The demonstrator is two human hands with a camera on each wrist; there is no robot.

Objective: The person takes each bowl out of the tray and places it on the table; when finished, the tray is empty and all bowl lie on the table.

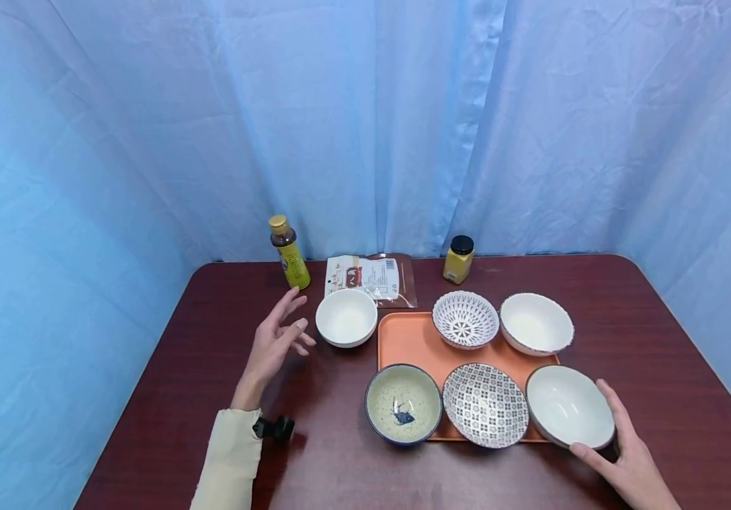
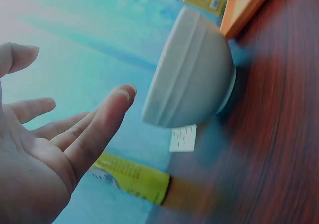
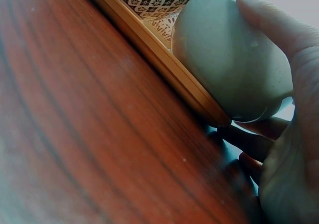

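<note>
From the head view, the right grip [image 1: 635, 462] is clamped on the grey bowl [image 1: 569, 407], thumb at the side nearest the person, a finger along the right. The bowl sits just left of that palm, over the corner of the tray [image 1: 404, 340], with the checked bowl [image 1: 485, 405] beyond it, farther from the grip. I'd call it glazed ceramic: rigid, with some heft, slick on the wall and liable to chip against its neighbour. The left grip [image 1: 270, 348] hangs over the tabletop [image 1: 314, 453], fingers apart and empty, with the white bowl [image 1: 346, 317] just to its right and the bottle [image 1: 293, 258] just beyond its fingertips.

From the left wrist, there is a gap between those fingers and the white bowl. Its smooth, ridged wall narrows to a foot; it looks lighter than the grey one, equally hard, and best pinched at the rim or cupped low.

From the right wrist, the thumb lies along the grey bowl's upper edge while the other fingers reach low, near its base. That spread hold seems sound for a slippery curve. Whether the base bears on the tray, I can't tell.
</note>
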